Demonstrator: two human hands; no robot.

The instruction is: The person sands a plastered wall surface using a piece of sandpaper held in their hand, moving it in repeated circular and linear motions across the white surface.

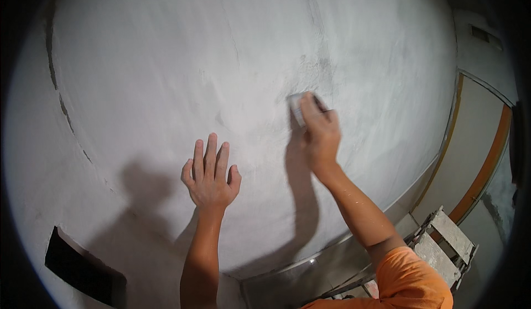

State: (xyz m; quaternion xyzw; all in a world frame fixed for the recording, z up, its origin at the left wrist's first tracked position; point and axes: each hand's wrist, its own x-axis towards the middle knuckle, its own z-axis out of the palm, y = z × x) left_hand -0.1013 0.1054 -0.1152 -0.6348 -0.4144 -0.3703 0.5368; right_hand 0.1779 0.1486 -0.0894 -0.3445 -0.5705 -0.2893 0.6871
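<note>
A white plastered wall (257,193) fills most of the view before me, with grey, uneven patches and a thin crack near its middle. My left hand (211,180) rests against it, palm in and fingers spread, holding nothing. Higher and to the right, my right hand (321,130) grips a small flat tool (295,103) against the wall. Motion blur and my fingers hide its exact kind. Just above the tool runs a rough, darker vertical streak (323,64) in the plaster.
At lower right stands a stepladder (439,255) with whitened, stained steps. Beyond it is a pale door (468,130) with orange-brown edging. A dark rectangular opening (79,267) cuts the wall at lower left. A long gap (50,56) runs down the left side.
</note>
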